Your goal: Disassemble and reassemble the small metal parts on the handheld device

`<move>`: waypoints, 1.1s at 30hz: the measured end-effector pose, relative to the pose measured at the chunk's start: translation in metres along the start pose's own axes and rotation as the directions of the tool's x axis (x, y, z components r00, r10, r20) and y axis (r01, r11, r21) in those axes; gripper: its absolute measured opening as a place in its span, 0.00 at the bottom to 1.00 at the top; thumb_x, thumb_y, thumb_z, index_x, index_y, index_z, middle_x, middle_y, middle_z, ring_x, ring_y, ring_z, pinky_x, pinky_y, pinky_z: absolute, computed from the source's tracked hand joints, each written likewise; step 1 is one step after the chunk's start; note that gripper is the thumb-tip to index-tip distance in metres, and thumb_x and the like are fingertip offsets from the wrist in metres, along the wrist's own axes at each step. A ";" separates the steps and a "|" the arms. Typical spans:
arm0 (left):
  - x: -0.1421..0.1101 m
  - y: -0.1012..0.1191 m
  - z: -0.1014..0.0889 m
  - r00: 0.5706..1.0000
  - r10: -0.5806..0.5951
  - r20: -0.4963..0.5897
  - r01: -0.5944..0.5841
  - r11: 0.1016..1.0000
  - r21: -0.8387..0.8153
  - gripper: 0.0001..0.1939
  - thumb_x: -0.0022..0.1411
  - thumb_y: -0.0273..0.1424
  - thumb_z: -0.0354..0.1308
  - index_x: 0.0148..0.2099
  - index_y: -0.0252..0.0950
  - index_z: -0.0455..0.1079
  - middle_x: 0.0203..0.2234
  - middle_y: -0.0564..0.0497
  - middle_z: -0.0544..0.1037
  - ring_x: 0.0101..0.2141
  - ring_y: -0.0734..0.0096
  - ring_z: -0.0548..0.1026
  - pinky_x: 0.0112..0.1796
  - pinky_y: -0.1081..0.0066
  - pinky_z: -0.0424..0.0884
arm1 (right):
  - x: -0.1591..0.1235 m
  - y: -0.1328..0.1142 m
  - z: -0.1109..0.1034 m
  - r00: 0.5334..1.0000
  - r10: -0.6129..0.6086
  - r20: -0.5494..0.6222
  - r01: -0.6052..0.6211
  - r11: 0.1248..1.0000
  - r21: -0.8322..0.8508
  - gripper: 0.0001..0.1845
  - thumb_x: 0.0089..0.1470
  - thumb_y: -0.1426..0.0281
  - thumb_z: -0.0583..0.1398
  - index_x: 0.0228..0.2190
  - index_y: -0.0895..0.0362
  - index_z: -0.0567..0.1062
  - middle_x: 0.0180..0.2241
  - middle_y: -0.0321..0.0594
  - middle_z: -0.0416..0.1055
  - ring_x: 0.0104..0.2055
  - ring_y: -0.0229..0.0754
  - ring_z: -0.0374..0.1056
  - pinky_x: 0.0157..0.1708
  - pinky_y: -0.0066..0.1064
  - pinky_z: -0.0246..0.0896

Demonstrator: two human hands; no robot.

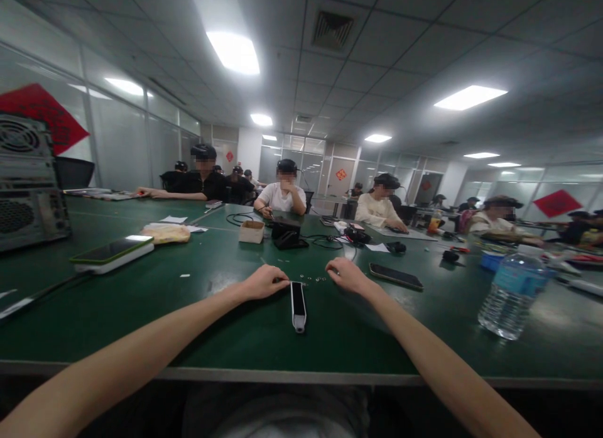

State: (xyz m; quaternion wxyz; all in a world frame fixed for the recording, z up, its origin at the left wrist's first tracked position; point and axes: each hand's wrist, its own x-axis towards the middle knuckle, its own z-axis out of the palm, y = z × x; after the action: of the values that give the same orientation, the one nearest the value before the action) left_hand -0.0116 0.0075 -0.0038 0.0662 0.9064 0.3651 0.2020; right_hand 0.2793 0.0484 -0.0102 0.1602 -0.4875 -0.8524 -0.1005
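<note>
A slim white device with a black top face (298,303) lies on the green table in front of me, its narrow end pointing toward me. My left hand (264,282) rests just left of its far end, fingers curled together; whether anything is between them is too small to see. Beyond the device, several small ring-like metal pieces (318,279) are scattered on the tabletop. To their right, my right hand (348,276) is closed with bent fingertips, and a tiny thing at them cannot be made out.
A dark phone (396,276) lies right of my right hand, with a water bottle (511,293) farther right. Ahead stand a small cardboard box (251,232) and a black device (286,234). At left are a green-edged device (113,252) and a computer case (28,180). People sit opposite.
</note>
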 end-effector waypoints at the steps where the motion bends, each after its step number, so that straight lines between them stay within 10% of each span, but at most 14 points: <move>1: 0.000 0.000 0.000 1.000 0.005 0.000 -0.005 1.000 0.007 0.13 0.63 0.34 0.52 0.42 0.35 0.76 0.35 0.49 0.79 0.34 0.69 0.75 0.35 0.76 0.66 | 0.000 0.000 0.001 1.000 -0.013 0.005 0.013 1.000 0.008 0.10 0.55 0.73 0.55 0.35 0.58 0.76 0.36 0.43 0.72 0.40 0.41 0.66 0.43 0.30 0.57; 13: -0.001 0.003 0.000 0.999 0.037 -0.001 -0.037 0.996 0.084 0.13 0.62 0.35 0.52 0.43 0.36 0.74 0.35 0.48 0.78 0.34 0.67 0.74 0.35 0.74 0.67 | -0.002 -0.026 0.003 0.993 -0.122 0.002 0.121 0.987 0.102 0.14 0.59 0.66 0.56 0.45 0.54 0.75 0.43 0.45 0.68 0.46 0.43 0.62 0.48 0.35 0.57; 33: -0.002 0.001 0.001 0.997 0.067 -0.037 -0.062 0.989 0.131 0.13 0.59 0.33 0.53 0.44 0.35 0.71 0.36 0.47 0.75 0.37 0.64 0.73 0.40 0.70 0.67 | 0.002 -0.058 -0.003 0.994 -0.104 0.017 0.104 0.994 -0.016 0.07 0.57 0.73 0.54 0.32 0.60 0.72 0.36 0.46 0.70 0.42 0.45 0.62 0.41 0.34 0.56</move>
State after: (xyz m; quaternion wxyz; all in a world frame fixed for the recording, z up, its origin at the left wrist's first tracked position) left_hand -0.0118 0.0051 -0.0047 -0.0072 0.9157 0.3493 0.1986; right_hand 0.2289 0.0197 -0.0080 0.1436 -0.4446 -0.8770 -0.1119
